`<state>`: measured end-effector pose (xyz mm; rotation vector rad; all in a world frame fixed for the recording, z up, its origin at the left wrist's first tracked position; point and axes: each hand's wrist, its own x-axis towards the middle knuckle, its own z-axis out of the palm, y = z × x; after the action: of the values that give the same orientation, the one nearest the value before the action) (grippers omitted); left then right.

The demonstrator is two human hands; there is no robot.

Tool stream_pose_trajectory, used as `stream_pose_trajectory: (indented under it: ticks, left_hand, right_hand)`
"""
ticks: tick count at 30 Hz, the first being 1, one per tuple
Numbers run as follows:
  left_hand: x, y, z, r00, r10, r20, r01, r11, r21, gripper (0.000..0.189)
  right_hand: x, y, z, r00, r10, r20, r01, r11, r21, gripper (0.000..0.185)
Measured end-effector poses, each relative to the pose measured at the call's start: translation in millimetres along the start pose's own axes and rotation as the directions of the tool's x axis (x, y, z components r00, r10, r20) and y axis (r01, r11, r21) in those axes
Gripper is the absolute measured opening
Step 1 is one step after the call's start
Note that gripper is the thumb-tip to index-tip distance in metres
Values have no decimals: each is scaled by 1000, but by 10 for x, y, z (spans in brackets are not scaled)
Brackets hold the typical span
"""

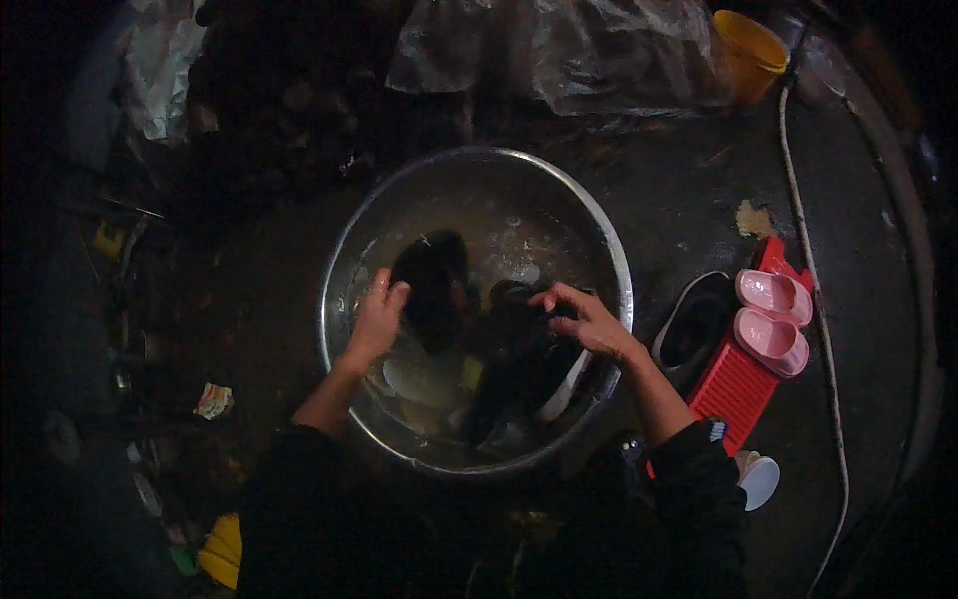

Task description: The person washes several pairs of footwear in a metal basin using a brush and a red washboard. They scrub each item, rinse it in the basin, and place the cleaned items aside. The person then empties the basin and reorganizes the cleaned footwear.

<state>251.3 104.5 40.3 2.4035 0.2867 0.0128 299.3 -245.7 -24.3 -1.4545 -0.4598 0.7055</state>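
A round metal basin (617, 262) holding murky water stands before me. In its left half is a black item (430, 277), shaped like a shoe. My left hand (378, 314) is at its left edge, thumb and fingers apart. Toward the lower right of the basin lies a black shoe (516, 374) with a pale sole edge. My right hand (587, 322) is over the upper part of this shoe, index finger and thumb bent; the dark material hides whether they pinch it. A small yellowish piece (471, 373) shows between the dark items.
Right of the basin lie a black shoe with a white sole rim (692, 326), a red ribbed plastic washboard (737, 389), pink slippers (771, 341) and a white cup (760, 483). A pale hose (801, 217) runs along the right. Clear plastic sheeting (621, 60) and a yellow bucket (748, 56) are beyond.
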Motion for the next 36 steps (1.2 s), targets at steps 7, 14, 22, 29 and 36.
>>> stream_pose_trajectory:
  ticks: [7,14,22,29,36]
  left_hand:
    - [144,163,-165,911,-408,57,407,870,-279,71]
    - [-136,269,182,788,-519,331,606,559,-566,67]
    - [-432,723,319,907,-50,418,409,347,-844,59]
    - [-572,917,326,987,-39,158,150,590,-794,77]
    - [-610,1050,94,949,272,-163,-286,956,-70,79]
  right_hand:
    - [-251,-318,85,989,-121,-90,142,949,283,28]
    - [-427,-620,374,888,-455,-61,439,881,-176,21]
    - [-408,-749,506,775,-529,346,624,557,-548,28]
    - [-416,-707,551,736,-446,509,662,320,-677,42]
    - [-588,-800,484,703,-695,-152,518,646,-561,88]
